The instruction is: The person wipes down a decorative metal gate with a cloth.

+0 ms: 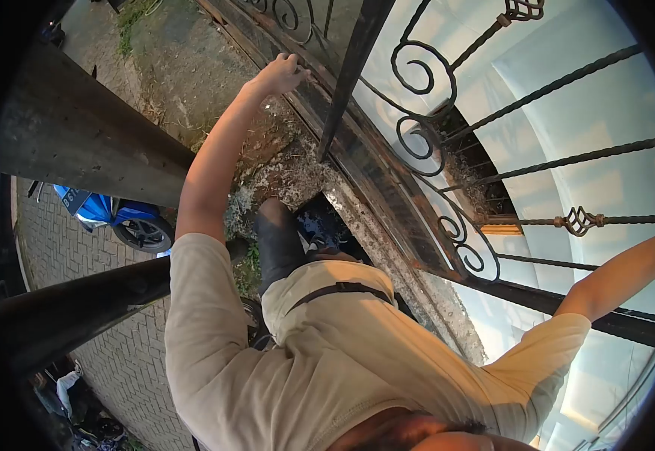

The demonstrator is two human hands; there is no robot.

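Note:
My left hand (281, 74) reaches out at the upper left, at the long rusty metal rail (376, 169) along the bottom of the wrought-iron fence. Its fingers are bent, and what they hold, if anything, is too small or hidden to tell. Toward the right edge stretches my right forearm (619, 275), near the fence's twisted bars (590, 159); the hand itself is lost beyond the dark rim of the view. Black scrolls (418, 139) and a basket-shaped ornament (579, 221) decorate the fence.
A concrete ledge (376, 225) runs under the rail, beside a dark gap near my legs. Thick dark poles (110, 143) stand on the left. Behind them, a blue motorcycle (110, 213) is parked on block paving (128, 353). A pale wall (538, 83) lies beyond the fence.

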